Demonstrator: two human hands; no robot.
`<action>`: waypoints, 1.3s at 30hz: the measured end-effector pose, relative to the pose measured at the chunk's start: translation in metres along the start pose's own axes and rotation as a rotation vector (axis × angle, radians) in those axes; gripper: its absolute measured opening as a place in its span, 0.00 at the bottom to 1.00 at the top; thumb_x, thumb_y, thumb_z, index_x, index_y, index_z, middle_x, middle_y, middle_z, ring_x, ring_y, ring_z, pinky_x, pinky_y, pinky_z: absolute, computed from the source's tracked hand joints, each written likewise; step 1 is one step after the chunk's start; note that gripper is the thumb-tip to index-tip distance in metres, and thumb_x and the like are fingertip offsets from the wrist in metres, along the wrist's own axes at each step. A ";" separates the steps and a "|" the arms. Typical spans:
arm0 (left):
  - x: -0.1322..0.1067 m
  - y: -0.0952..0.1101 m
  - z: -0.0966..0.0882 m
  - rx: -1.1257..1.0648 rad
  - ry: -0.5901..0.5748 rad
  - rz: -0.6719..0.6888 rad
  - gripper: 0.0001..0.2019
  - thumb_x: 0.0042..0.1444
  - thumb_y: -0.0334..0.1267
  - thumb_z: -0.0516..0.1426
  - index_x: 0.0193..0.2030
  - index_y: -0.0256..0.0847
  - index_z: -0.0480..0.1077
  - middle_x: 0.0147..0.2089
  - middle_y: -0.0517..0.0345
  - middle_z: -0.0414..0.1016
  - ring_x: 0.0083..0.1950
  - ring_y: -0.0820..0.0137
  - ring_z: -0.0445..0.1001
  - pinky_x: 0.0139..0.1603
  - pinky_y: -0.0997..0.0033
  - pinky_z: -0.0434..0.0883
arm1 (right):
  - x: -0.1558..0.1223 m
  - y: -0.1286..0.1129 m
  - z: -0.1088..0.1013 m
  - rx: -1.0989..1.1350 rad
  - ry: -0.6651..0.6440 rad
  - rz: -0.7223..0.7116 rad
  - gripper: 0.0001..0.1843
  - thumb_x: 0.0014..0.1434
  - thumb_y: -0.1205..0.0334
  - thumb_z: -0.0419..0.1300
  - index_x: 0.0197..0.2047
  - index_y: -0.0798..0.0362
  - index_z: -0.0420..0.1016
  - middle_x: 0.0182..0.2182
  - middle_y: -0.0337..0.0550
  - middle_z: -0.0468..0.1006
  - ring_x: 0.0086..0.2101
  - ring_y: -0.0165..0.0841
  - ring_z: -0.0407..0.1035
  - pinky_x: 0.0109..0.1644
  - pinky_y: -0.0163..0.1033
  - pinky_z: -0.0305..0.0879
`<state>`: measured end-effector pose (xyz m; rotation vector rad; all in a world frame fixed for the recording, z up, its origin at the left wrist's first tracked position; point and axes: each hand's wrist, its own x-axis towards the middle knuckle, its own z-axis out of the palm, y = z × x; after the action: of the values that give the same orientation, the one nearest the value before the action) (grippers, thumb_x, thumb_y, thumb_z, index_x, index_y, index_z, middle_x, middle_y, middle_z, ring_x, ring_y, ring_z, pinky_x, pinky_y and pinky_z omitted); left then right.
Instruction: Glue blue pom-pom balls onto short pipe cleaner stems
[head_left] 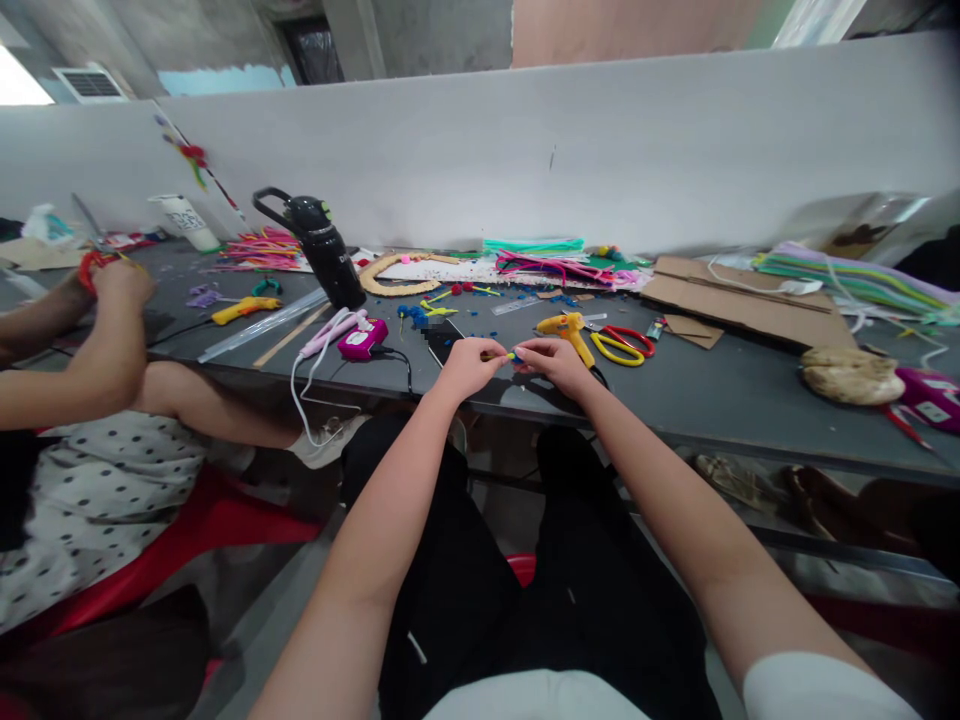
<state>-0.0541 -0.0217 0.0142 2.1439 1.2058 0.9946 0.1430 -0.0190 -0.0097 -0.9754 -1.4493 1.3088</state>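
Both hands meet just over the table's front edge, fingertips almost touching. Between them is a small blue and yellow-green craft piece (514,357), too small to make out fully. My left hand (477,365) pinches its yellow-green end. My right hand (551,362) has its fingers closed around the blue end. Behind the left hand lies a dark phone (444,340), partly covered by the hand. A yellow hot glue gun (568,330) rests just behind my right hand, beside scissors (624,345) with red and yellow handles. Fuzzy blue pieces (414,317) and yellow fuzzy pieces (439,307) lie beyond the phone.
A black bottle (324,250) stands at left, near a magenta box (363,340) with cables. Bundles of pink fuzzy stems (551,268) and cardboard (742,300) lie along the back wall. At far left a co-worker's hands (120,280) hold orange-handled scissors (88,268).
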 end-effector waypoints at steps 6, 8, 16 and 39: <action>0.000 0.001 -0.001 0.004 0.019 0.001 0.08 0.53 0.40 0.60 0.34 0.39 0.79 0.35 0.54 0.81 0.37 0.67 0.77 0.42 0.69 0.71 | 0.004 0.003 -0.001 0.069 0.021 0.027 0.23 0.50 0.42 0.67 0.38 0.54 0.81 0.33 0.46 0.82 0.32 0.34 0.77 0.42 0.40 0.76; 0.001 0.000 -0.001 0.003 0.029 -0.009 0.08 0.53 0.40 0.60 0.34 0.39 0.79 0.35 0.53 0.81 0.37 0.67 0.77 0.42 0.69 0.71 | 0.005 0.003 -0.001 0.119 0.038 0.060 0.25 0.52 0.39 0.64 0.38 0.55 0.81 0.33 0.48 0.82 0.33 0.35 0.77 0.42 0.41 0.77; 0.002 -0.004 0.000 -0.003 0.044 -0.009 0.06 0.52 0.38 0.61 0.34 0.38 0.78 0.36 0.53 0.81 0.38 0.66 0.77 0.44 0.68 0.72 | 0.004 0.002 -0.001 0.113 -0.013 0.051 0.24 0.51 0.43 0.67 0.41 0.54 0.80 0.35 0.47 0.82 0.34 0.35 0.77 0.42 0.39 0.76; 0.001 0.002 -0.003 0.065 0.010 0.017 0.08 0.55 0.37 0.59 0.35 0.39 0.79 0.37 0.53 0.81 0.38 0.67 0.77 0.43 0.69 0.71 | 0.003 0.005 -0.004 0.056 -0.053 -0.022 0.21 0.47 0.50 0.71 0.42 0.52 0.79 0.36 0.44 0.82 0.36 0.34 0.77 0.48 0.43 0.74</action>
<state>-0.0549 -0.0219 0.0174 2.2044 1.2425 0.9872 0.1465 -0.0146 -0.0145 -0.8917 -1.4515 1.3609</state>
